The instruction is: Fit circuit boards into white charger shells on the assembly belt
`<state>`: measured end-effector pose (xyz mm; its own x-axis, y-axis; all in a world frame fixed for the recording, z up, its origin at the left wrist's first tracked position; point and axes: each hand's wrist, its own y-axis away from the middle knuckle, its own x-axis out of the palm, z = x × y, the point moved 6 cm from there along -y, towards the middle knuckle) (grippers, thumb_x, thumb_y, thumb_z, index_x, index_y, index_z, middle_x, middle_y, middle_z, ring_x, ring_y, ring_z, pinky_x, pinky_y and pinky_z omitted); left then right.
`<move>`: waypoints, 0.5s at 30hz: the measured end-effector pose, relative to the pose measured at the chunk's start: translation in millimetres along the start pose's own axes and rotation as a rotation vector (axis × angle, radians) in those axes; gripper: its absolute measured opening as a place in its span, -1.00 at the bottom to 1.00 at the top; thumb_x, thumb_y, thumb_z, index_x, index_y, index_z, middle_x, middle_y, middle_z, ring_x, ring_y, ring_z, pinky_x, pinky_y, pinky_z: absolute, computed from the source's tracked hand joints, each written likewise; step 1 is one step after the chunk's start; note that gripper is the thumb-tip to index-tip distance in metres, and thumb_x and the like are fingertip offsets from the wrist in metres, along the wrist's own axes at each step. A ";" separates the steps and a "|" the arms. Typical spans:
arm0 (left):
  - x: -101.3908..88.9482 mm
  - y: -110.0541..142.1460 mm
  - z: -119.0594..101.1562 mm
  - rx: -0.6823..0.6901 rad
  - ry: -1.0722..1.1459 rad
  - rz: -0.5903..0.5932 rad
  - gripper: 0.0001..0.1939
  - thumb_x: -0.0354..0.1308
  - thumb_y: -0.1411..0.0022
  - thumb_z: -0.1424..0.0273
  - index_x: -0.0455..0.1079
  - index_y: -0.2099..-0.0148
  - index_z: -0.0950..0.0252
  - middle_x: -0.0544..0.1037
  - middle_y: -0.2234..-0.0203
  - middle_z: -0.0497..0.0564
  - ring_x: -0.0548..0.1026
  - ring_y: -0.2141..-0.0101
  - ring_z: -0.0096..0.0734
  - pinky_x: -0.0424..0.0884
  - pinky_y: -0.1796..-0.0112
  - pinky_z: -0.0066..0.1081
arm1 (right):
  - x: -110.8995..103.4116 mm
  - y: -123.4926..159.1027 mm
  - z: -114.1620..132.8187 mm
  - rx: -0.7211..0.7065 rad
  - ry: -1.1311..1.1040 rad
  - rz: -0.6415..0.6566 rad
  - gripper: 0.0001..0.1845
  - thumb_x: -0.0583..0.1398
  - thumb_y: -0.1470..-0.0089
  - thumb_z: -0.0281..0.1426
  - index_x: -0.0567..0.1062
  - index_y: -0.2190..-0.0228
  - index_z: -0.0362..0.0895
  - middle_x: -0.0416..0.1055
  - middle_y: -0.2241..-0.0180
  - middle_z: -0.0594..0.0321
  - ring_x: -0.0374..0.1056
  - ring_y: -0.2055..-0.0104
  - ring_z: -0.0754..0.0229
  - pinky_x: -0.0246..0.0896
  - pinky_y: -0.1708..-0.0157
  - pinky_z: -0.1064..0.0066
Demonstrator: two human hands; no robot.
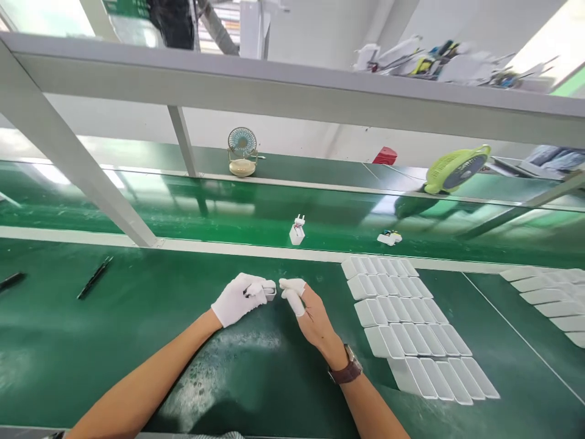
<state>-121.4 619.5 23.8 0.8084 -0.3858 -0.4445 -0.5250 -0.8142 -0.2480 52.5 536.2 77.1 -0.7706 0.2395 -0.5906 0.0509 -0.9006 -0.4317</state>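
Head view, left hand: white-gloved left hand is closed on a small white casing, its end facing our right side; we read that as leaving the end clear for the other hand
Head view, right hand: right hand wears white finger covers, thumb and fingers drawn close together just beside the casing; we can't tell whether anything is pinched between them
Casing: in the left glove, above the green bench, between our hands; fingers hide most of it, so we can't make out its inside
Covers: bare palm with covered tips probably keeps feel while keeping marks off parts
White shells: rows of rectangular white shells lie side by side on the bench to our right, likely grouped for easy counting and a short reach
Far shells: more white shells at the right edge, past a pale line on the bench
Green strip: behind the pale rail, a two-pin plug unit sits on the green strip, with a small white part to its right; the strip looks like a conveyor to us
Pen: black pen lies left, well apart from our hands, presumably out of the way
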 end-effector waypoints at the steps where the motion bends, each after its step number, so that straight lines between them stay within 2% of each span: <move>1: -0.9 -0.3 4.5 -0.062 0.069 0.015 -0.66 0.24 -0.22 0.28 0.47 -0.02 0.26 0.62 0.16 0.11 0.60 0.18 -0.17 0.57 0.14 -0.15 | -1.5 -2.8 0.6 -0.034 0.024 -0.009 -0.61 0.07 -0.34 -0.38 0.40 -0.15 -0.01 0.48 0.01 0.10 0.45 -0.04 0.10 0.45 -0.06 0.15; 5: -2.6 -1.6 12.1 -0.158 0.157 0.050 -0.55 0.29 -0.19 0.21 0.45 -0.09 0.26 0.63 0.13 0.10 0.60 0.15 -0.20 0.56 0.08 -0.17 | 7.1 -12.6 -0.9 -0.153 0.139 0.079 -0.60 0.16 -0.28 -0.39 0.42 -0.13 0.01 0.41 -0.12 0.08 0.38 -0.16 0.08 0.38 -0.15 0.10; 10: -1.5 -2.3 10.8 -0.199 0.185 0.086 -0.50 0.28 -0.19 0.15 0.43 -0.13 0.23 0.63 0.08 0.08 0.60 0.12 -0.20 0.55 0.04 -0.17 | 24.8 -16.0 -8.8 -0.233 0.167 0.200 -0.64 0.19 -0.28 -0.41 0.47 -0.09 0.06 0.39 -0.15 0.13 0.43 -0.10 0.13 0.39 -0.14 0.18; 15: -6.3 -4.3 4.2 -0.152 0.204 0.021 -0.52 0.09 -0.34 0.09 0.41 -0.14 0.28 0.59 -0.01 0.13 0.56 -0.01 -0.17 0.51 -0.04 -0.17 | 28.2 -11.8 -13.3 -0.254 0.077 0.129 -0.57 0.18 -0.27 -0.44 0.41 -0.15 0.05 0.40 -0.13 0.13 0.42 -0.12 0.15 0.37 -0.16 0.20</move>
<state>-125.3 627.3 24.1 0.8430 -0.4699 -0.2618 -0.5083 -0.8552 -0.1015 38.6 558.3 56.5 -0.6973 0.1652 -0.6975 0.3098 -0.8081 -0.5010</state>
